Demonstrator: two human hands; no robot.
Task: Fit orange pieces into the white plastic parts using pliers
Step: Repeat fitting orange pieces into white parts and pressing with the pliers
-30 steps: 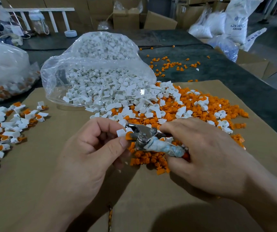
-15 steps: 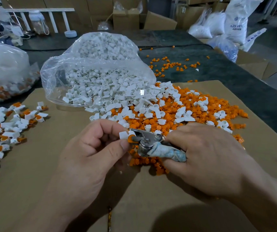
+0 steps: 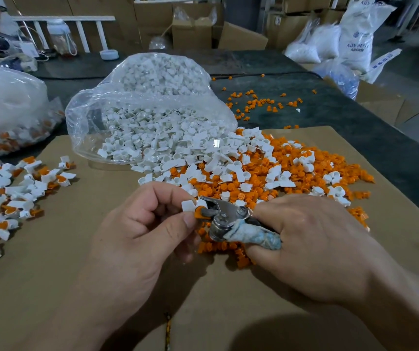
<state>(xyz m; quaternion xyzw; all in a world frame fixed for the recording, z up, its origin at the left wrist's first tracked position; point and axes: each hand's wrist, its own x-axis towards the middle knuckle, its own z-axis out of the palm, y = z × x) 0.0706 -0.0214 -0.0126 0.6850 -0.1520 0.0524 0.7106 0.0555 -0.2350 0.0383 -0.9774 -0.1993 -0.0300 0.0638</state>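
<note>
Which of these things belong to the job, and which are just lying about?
Job: pliers in right hand; white part with orange piece in left hand; loose heap; bag of white parts; finished pile.
Lying about: bottle; cardboard boxes; white sacks.

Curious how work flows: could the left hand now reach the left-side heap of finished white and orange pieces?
Likely yes once freed: the left hand pinches a white plastic part at the metal pliers; only brown cardboard separates it from the heap.
</note>
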